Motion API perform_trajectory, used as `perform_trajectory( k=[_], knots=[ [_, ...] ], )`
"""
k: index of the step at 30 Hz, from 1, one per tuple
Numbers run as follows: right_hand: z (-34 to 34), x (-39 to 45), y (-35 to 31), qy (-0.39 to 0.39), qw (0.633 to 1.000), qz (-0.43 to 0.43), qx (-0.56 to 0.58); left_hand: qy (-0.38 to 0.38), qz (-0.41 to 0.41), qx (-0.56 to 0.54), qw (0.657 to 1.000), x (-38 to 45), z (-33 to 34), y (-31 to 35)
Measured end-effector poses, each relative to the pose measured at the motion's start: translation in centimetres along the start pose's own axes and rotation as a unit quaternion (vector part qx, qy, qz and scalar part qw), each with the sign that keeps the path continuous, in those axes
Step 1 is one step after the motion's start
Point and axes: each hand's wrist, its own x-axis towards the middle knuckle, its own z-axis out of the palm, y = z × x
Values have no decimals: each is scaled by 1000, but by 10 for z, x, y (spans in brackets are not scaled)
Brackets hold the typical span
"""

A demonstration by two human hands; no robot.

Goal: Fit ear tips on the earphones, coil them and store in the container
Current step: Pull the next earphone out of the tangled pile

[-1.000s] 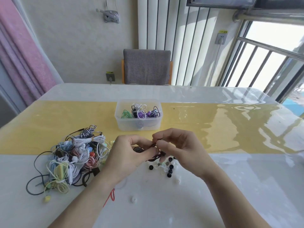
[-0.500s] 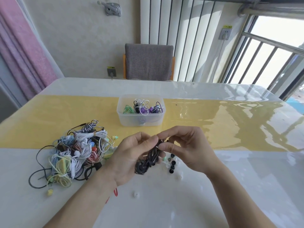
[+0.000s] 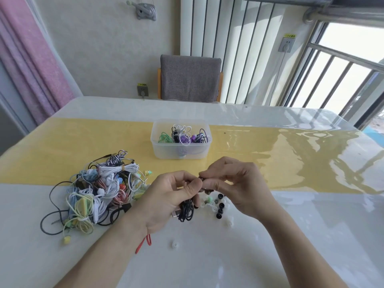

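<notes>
My left hand (image 3: 170, 196) grips a bundled black earphone cable (image 3: 186, 210) whose loops hang below the palm. My right hand (image 3: 236, 181) pinches the earbud end (image 3: 202, 178) of the same black earphones between thumb and fingertips, right against my left fingers. Loose ear tips (image 3: 217, 204), black, white and green, lie on the table under both hands. A clear plastic container (image 3: 180, 140) stands farther back on the yellow strip and holds coiled green, white, purple and black earphones.
A tangled heap of earphones (image 3: 95, 190) in many colours lies to the left. A single white ear tip (image 3: 175, 244) rests nearer to me. A grey chair (image 3: 190, 77) stands behind the table's far edge, and a window with bars is at the right.
Both hands have lifted slightly off the table with the black earphones; the cable bundle now hangs under my left palm. The view has tilted up a little.
</notes>
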Motion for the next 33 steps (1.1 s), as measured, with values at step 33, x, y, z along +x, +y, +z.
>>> perform_trajectory(
  k=[33],
  knots=[
    [-19,5,16,-26,923,152,-353,114,123,134,977,23,11,-12]
  ],
)
